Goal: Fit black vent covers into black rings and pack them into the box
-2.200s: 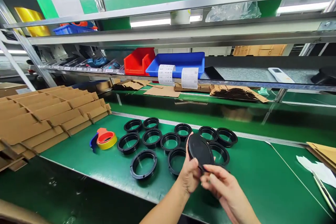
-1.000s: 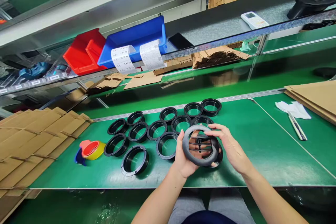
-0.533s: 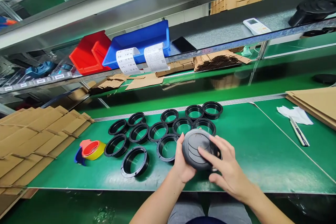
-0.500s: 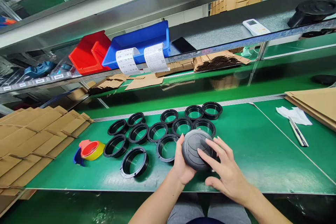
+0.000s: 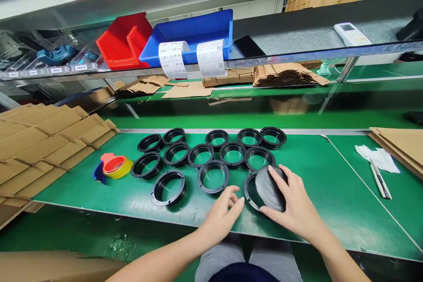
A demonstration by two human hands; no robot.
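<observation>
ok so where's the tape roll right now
In the head view the tape roll lies on the green bench at the left, between the stack of flat cardboard and the nearest black ring, well away from both hands.

A green bench top (image 5: 317, 194) carries a cluster of black plastic rings (image 5: 201, 156) lying flat, close together in loose rows. To their left lies a roll of tape (image 5: 115, 166) in a red and blue holder, just beside a stack of flat cardboard pieces (image 5: 42, 141). Far right, more cardboard sheets (image 5: 401, 141) overlap the bench edge, with a white cloth (image 5: 378, 158) and a thin tool (image 5: 381, 180) near them. One ring (image 5: 253, 191) sits nearest the front edge, a black cap (image 5: 269, 187) tilted on it.
</observation>
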